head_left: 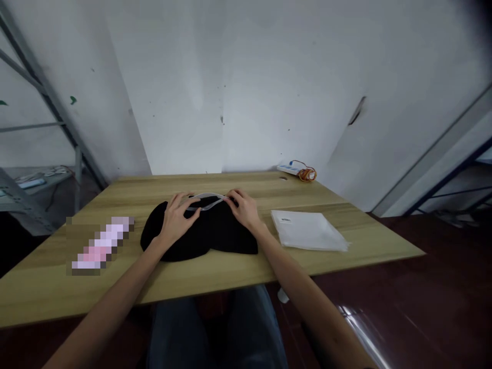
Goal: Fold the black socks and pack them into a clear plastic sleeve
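A black, curved, soft-looking item (219,233) with a notch in its near edge lies flat on the table in front of me. Along its far side, a pale translucent plastic rim (210,206) bows apart into a narrow loop, like a bag's mouth. My left hand (179,216) curls over the rim's left part, thumb on the near edge and fingers over the far edge. At the right end, my right hand (244,207) pinches the rim between thumb and fingers. Whether the black item is inside the plastic cannot be made out.
Flat clear plastic bags (307,230) with a small label lie to the right on the wooden table (246,279). A pixelated pink-and-white object (103,243) is at the left. A power strip (290,169) with an orange cord sits at the back near the white wall.
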Action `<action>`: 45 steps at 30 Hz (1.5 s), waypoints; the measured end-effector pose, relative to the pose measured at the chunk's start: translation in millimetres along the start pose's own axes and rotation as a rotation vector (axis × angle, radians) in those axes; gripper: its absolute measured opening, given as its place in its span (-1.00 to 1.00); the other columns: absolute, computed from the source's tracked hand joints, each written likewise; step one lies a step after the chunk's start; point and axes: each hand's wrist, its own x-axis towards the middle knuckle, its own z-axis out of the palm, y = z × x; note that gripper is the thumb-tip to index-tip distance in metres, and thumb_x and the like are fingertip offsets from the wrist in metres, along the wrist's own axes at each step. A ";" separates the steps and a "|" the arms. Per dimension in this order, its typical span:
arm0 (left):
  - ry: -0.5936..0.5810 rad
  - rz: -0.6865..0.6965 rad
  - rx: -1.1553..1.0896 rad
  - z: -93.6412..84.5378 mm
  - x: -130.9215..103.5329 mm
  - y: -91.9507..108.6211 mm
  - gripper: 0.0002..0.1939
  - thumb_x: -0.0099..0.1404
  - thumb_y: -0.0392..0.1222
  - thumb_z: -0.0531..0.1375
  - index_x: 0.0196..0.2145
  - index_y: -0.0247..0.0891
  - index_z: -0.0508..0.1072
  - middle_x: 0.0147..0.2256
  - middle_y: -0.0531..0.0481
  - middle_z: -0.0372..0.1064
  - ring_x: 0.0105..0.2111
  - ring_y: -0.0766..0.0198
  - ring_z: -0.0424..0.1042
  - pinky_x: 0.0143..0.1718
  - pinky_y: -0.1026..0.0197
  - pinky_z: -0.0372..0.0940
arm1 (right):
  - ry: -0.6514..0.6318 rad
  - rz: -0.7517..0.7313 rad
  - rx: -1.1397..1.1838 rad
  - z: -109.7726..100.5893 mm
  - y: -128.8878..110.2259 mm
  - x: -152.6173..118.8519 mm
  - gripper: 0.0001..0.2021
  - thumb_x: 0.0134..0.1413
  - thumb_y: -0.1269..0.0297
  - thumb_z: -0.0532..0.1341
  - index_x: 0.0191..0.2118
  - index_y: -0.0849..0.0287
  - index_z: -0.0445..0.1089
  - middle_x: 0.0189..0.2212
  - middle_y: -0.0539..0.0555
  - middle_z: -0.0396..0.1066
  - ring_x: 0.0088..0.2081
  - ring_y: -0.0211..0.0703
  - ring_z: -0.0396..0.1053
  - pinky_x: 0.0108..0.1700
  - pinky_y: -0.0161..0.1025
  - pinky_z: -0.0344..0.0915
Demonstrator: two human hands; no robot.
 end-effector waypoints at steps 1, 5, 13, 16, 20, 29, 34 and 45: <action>-0.030 -0.009 0.006 0.3 -0.4 -1.4 -0.76 0.41 -0.19 0.28 0.01 -0.08 0.59 0.14 -0.09 0.47 0.17 0.01 0.43 0.26 -0.09 0.34 | -0.011 -0.012 -0.005 0.5 -1.4 -1.1 -0.76 0.52 0.11 0.15 -0.09 0.08 0.53 -0.10 0.12 0.55 -0.08 -0.08 0.51 -0.06 -0.22 0.40; -0.133 -0.084 0.034 -1.5 0.0 -7.0 -0.57 0.30 -0.21 0.31 0.13 -0.05 0.55 0.20 -0.08 0.45 0.20 -0.06 0.41 0.26 -0.13 0.32 | -0.053 -0.064 -0.039 0.6 -9.4 -7.0 -0.77 0.53 0.12 0.15 -0.06 0.06 0.54 -0.09 0.12 0.56 -0.09 -0.09 0.53 -0.09 -0.23 0.40; -0.264 -0.067 0.202 -3.0 2.0 -8.3 -0.57 0.24 -0.21 0.33 0.08 -0.03 0.55 0.07 -0.12 0.55 0.09 -0.17 0.47 0.27 -0.27 0.21 | -0.214 -0.139 -0.002 -4.3 -28.2 -22.5 -0.77 0.57 0.17 0.08 0.11 0.07 0.42 0.12 0.14 0.53 -0.04 -0.13 0.57 -0.15 -0.26 0.45; -0.335 -0.015 0.257 5.1 3.4 -9.3 -0.52 0.18 -0.18 0.42 0.07 -0.06 0.54 0.04 -0.20 0.54 0.08 -0.26 0.48 0.30 -0.40 0.11 | -0.283 -0.157 0.009 -2.4 -29.1 -26.7 -0.77 0.57 0.21 0.07 0.16 0.08 0.37 0.13 0.15 0.54 0.00 -0.09 0.58 -0.05 -0.20 0.47; -0.401 0.051 0.313 15.2 8.4 -7.0 -0.44 0.10 -0.31 0.47 0.07 -0.08 0.54 0.07 -0.22 0.51 0.11 -0.26 0.45 0.29 -0.39 0.14 | -0.327 -0.141 -0.020 0.0 -28.7 -29.0 -0.77 0.58 0.22 0.06 0.18 0.09 0.35 0.10 0.17 0.55 -0.02 -0.06 0.60 -0.04 -0.18 0.48; -0.273 0.074 0.158 -0.9 26.5 -2.8 -0.58 0.21 -0.40 0.29 -0.01 -0.08 0.63 0.16 -0.17 0.47 0.17 -0.15 0.43 0.24 -0.23 0.30 | -0.170 -0.054 0.185 -9.6 -32.7 -26.7 -0.75 0.51 0.16 0.15 0.17 0.06 0.35 0.12 0.17 0.55 0.01 -0.05 0.59 0.03 -0.14 0.49; -0.221 0.134 0.066 -16.7 40.3 8.7 -0.50 0.18 -0.44 0.22 0.02 -0.04 0.63 0.27 -0.07 0.39 0.25 -0.11 0.34 0.34 -0.28 0.20 | -0.025 0.034 0.226 -14.2 -25.2 -23.7 -0.75 0.49 0.13 0.17 0.16 0.03 0.39 0.10 0.17 0.57 0.03 0.02 0.57 0.09 -0.05 0.49; 0.042 -0.056 -0.220 -26.1 48.0 42.3 -0.41 0.23 -0.46 0.07 0.15 -0.12 0.52 0.09 -0.02 0.54 0.13 0.06 0.50 0.27 -0.10 0.36 | 0.017 0.366 -0.074 -6.0 22.4 -24.3 -0.82 0.48 0.18 0.15 -0.01 0.05 0.47 -0.20 0.10 0.64 -0.30 0.00 0.59 -0.22 -0.18 0.41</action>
